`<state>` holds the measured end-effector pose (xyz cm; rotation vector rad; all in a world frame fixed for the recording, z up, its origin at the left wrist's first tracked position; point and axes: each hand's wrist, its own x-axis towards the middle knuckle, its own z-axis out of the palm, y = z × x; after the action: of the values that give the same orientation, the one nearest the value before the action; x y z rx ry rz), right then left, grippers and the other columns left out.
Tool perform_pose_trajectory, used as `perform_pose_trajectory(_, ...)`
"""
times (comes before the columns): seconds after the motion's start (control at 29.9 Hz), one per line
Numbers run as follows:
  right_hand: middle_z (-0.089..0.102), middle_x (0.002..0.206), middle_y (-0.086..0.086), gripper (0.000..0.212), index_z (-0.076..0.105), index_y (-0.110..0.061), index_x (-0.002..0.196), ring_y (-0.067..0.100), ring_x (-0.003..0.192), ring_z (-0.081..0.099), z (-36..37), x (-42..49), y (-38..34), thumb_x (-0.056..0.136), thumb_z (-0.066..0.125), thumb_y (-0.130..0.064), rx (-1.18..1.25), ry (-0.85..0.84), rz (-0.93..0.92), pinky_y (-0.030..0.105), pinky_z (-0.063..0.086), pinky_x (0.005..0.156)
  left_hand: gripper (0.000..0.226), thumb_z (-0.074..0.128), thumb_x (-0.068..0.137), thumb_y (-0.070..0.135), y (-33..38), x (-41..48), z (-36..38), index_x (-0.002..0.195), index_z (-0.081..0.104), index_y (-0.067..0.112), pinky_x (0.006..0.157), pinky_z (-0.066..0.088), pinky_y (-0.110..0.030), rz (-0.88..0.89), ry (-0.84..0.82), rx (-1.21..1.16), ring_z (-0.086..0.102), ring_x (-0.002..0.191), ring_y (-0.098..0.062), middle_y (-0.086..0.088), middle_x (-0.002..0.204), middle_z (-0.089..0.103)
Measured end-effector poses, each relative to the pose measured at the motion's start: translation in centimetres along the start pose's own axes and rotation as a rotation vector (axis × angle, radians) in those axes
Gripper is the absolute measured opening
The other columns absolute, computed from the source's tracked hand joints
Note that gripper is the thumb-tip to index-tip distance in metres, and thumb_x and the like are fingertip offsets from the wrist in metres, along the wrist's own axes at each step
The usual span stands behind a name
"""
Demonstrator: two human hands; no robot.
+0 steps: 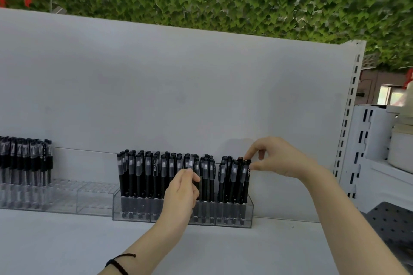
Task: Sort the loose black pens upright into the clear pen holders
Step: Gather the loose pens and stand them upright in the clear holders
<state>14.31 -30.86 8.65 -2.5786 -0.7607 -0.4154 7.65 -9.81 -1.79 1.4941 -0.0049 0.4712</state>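
Far left edge of the shelf (67, 241): a batch of black pens (24, 156) stands upright in a clear pen holder (13, 198). Just right of it are empty clear holder sections (93, 198), against the white back panel (178, 85). Mid shelf: a long clear holder (248, 212) packed with upright black capped pens (145, 169), with a small gap in the row right of centre. Left hand (181, 187), black cord bracelet (118, 263) on the wrist, is in front of that row, fingers curled round one pen (191, 162) that leans slightly right. Its lower end is hidden by the hand, so can't tell if it sits in a slot. Right hand (274, 158) pinches the cap of the end pen (247, 172) at the holder's right end between thumb and forefinger, other fingers loosely curled. That pen stands in the holder. Far right: slotted white upright (348, 118), dark perforated panel (393, 223).
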Motion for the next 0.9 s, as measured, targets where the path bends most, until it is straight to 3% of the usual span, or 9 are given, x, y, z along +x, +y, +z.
perform_pose_trajectory(0.13, 0.065, 0.094, 0.003, 0.016, 0.071, -0.029, 0.085, 0.013, 0.081, 0.057, 0.0, 0.0, 0.3, 0.075, 0.079, -0.020, -0.010, 0.001, -0.006, 0.026, 0.048, 0.073, 0.028, 0.033, 0.103, 0.021, 0.1, -0.1, 0.0, 0.085, 0.053, 0.011, 0.036, 0.022, -0.017, -0.006, -0.004, -0.010, 0.024, 0.040, -0.008, -0.001, 0.054, 0.036)
perform_pose_trajectory(0.23, 0.065, 0.095, 0.000, 0.015, 0.072, -0.027, 0.087, 0.007, 0.073, 0.053, 0.3, 0.0, -0.1, 0.077, 0.078, -0.018, 0.009, -0.002, -0.043, 0.027, 0.048, 0.073, 0.029, 0.033, 0.103, 0.021, 0.0, 0.0, 0.0, 0.086, 0.053, 0.011, 0.036, 0.022, -0.017, -0.005, 0.002, -0.002, 0.025, 0.040, -0.007, -0.001, 0.053, 0.037)
perform_pose_trajectory(0.4, 0.063, 0.093, -0.008, 0.012, 0.074, -0.027, 0.086, 0.001, 0.071, 0.053, 0.9, 0.2, -0.6, 0.082, 0.073, -0.016, 0.054, 0.020, -0.110, 0.013, 0.043, 0.066, 0.028, 0.033, 0.103, 0.022, 0.0, -0.1, 0.0, 0.087, 0.053, 0.009, 0.036, 0.023, -0.017, -0.009, 0.000, -0.009, 0.025, 0.041, -0.008, -0.001, 0.054, 0.036)
perform_pose_trajectory(0.47, 0.063, 0.091, -0.011, 0.020, 0.074, -0.026, 0.084, 0.002, 0.074, 0.053, 0.9, 0.2, -0.6, 0.085, 0.068, -0.007, 0.066, 0.018, -0.120, 0.012, 0.042, 0.069, 0.028, 0.034, 0.103, 0.021, 0.0, -0.1, -0.1, 0.088, 0.053, 0.009, 0.036, 0.023, -0.018, -0.012, 0.001, -0.010, 0.025, 0.040, -0.008, -0.001, 0.054, 0.036)
perform_pose_trajectory(0.67, 0.065, 0.089, -0.011, 0.038, 0.077, -0.016, 0.096, -0.015, 0.073, 0.053, 0.5, -0.1, -0.4, 0.091, 0.049, 0.009, 0.105, 0.012, -0.101, 0.003, 0.038, 0.068, 0.028, 0.033, 0.103, 0.022, -0.1, 0.0, -0.1, 0.087, 0.053, 0.009, 0.035, 0.022, -0.017, -0.009, -0.002, -0.006, 0.025, 0.039, -0.008, -0.001, 0.053, 0.037)
perform_pose_trajectory(0.77, 0.066, 0.086, -0.008, 0.034, 0.072, -0.025, 0.102, -0.003, 0.068, 0.050, 0.2, -0.2, 0.2, 0.092, 0.052, 0.001, 0.157, 0.064, -0.060, 0.007, 0.040, 0.064, 0.029, 0.033, 0.103, 0.023, -0.1, 0.1, -0.1, 0.087, 0.053, 0.009, 0.035, 0.022, -0.018, -0.011, 0.000, -0.002, 0.025, 0.039, -0.008, -0.002, 0.054, 0.036)
perform_pose_trajectory(0.9, 0.062, 0.080, -0.008, 0.015, 0.073, -0.023, 0.097, 0.008, 0.071, 0.049, 0.2, -0.3, 0.6, 0.091, 0.063, -0.015, 0.193, 0.081, -0.038, 0.012, 0.040, 0.064, 0.030, 0.033, 0.103, 0.024, -0.3, 0.1, -0.1, 0.087, 0.053, 0.009, 0.036, 0.022, -0.018, -0.006, -0.005, 0.004, 0.025, 0.040, -0.009, -0.002, 0.054, 0.036)
